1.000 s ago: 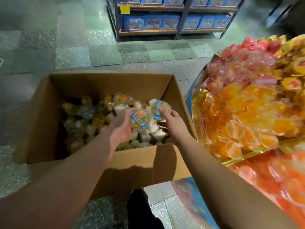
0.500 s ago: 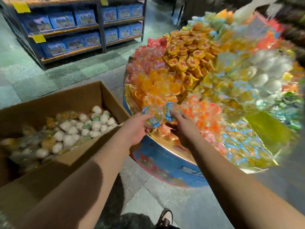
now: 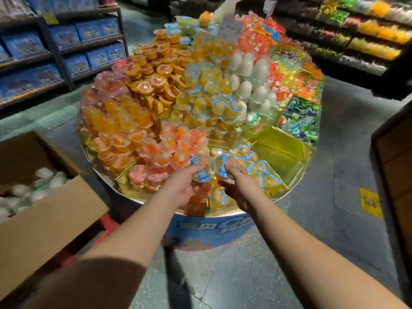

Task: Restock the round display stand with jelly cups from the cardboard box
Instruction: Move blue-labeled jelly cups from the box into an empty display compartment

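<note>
Two arms reach out from you over the near rim of the round display stand (image 3: pixel 142 198). Your left hand (image 3: pixel 181 188) grips a jelly cup (image 3: pixel 204 169); your right hand (image 3: pixel 242 188) pinches a second jelly cup (image 3: pixel 223 166) over the blue-lidded section. At left, the cardboard box (image 3: pixel 51 216) sits open, more cups inside.
</note>
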`<state>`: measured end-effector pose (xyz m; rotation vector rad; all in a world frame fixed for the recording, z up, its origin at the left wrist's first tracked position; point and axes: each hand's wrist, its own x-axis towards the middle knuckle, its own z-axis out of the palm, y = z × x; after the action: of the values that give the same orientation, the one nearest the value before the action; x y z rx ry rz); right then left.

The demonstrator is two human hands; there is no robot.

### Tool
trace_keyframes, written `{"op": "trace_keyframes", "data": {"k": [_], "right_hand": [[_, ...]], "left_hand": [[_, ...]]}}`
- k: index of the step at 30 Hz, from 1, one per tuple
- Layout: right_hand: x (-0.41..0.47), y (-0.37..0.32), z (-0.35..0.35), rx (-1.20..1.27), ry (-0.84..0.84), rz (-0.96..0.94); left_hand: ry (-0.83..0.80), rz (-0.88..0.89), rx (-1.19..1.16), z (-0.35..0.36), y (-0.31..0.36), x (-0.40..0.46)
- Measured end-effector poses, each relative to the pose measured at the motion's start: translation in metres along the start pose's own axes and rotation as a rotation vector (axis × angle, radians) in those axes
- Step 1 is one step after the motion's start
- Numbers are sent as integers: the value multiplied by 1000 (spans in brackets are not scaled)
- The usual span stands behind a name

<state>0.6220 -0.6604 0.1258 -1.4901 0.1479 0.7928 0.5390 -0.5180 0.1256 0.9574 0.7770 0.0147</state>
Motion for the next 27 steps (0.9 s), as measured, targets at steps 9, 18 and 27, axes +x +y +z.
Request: {"op": "trace_keyframes", "data": {"k": [9,18,27], "right_hand": [[38,-11,-152,89,90,83],[106,-36,-198,84,107,115],[211,-67,-194,-6,121,162]], "left_hand": [[8,-123,17,140,-57,55],[135,-136,87,176,-46,128],[216,-155,46,184,-23,229]]}}
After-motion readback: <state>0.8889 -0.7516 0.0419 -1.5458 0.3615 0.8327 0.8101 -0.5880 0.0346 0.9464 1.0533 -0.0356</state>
